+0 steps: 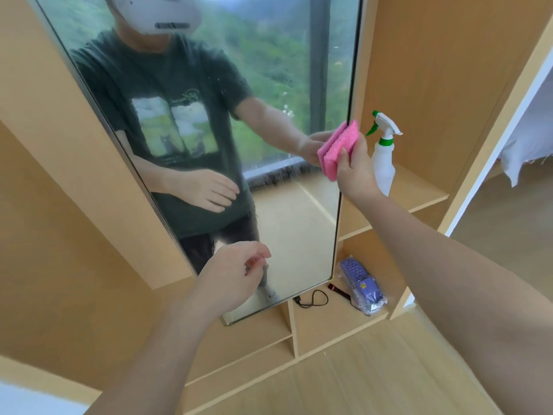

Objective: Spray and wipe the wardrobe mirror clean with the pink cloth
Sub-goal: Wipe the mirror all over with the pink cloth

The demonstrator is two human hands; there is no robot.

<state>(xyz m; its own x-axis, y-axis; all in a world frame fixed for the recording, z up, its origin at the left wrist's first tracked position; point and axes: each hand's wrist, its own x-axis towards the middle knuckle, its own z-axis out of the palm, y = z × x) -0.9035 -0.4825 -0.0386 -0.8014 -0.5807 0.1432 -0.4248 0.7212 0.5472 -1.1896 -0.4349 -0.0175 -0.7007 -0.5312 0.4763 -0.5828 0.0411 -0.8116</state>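
Step in hand, by my read: wiping the mirror (185, 115) w/ the cloth (339, 146), working at the right edge about mid-height. The cloth is folded into a thick pad, pressed against the glass right at the frame edge, its reflection meeting it there.

To do it well: keep the pad flat on the glass, not just the corner; run overlapping strokes from the edge inward & downward so no strip is skipped. A hazy, streaky band shows on the glass left of the cloth, near the reflected window sill, and the lower glass looks smeared too, so those likely need passes. Flip to a dry face if it starts leaving streaks. Even pressure, don't scrub the frame. If haze persists, prob needs another spritz: the bottle (384, 157) stands upright on the shelf (425, 199) just right of the cloth hand, w/in easy reach.

Pose: right hand (354, 172) is raised, arm stretched forward & up from lower right, wrist bent a bit. Fingers and thumb are curled round the cloth, clamped on it from the side, thumb on the near face. Left hand (232, 278) hovers low in front of the bottom part of the mirror, holding nothing, fingers loosely curled & relaxed, apart from the glass as far as I can tell. Left forearm comes up from bottom centre.

Below the shelf, a lower cubby holds a bagged purple item (363, 287) and a black cable (311, 299); neither matters for the wipe
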